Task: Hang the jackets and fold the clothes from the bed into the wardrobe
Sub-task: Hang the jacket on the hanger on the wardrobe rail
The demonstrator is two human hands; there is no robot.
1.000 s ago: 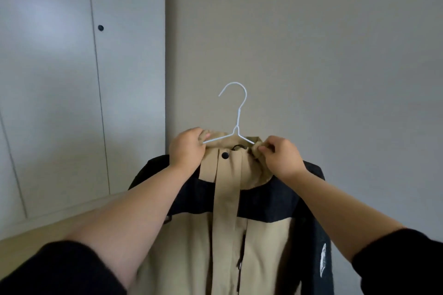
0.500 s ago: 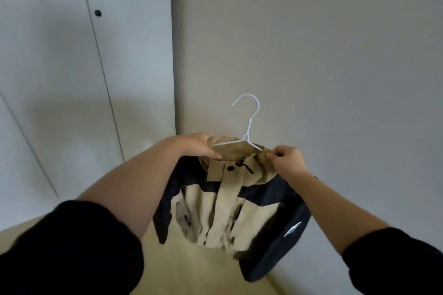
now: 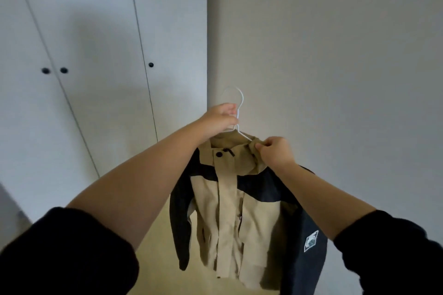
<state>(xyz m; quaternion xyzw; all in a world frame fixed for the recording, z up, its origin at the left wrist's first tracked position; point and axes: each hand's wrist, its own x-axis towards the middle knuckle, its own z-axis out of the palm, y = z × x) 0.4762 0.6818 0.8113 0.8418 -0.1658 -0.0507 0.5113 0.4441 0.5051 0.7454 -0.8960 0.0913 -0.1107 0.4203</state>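
Wardrobe doors behind | jacket hangs lengthwise down | left hand grips hanger, hook up | right hand apparently pinches collar

No readable text, number or brand name anywhere in the head view. Only one sign visible: a small white diamond-shaped emblem on the dark sleeve of the beige and navy jacket, at the lower right. Inside the diamond outline, some pale blue-grey shape, too small and blurred for reading; impossible to tell if letters are there. Nothing printed on the white wire hanger, and nothing written on the wardrobe doors with their round dark knobs.
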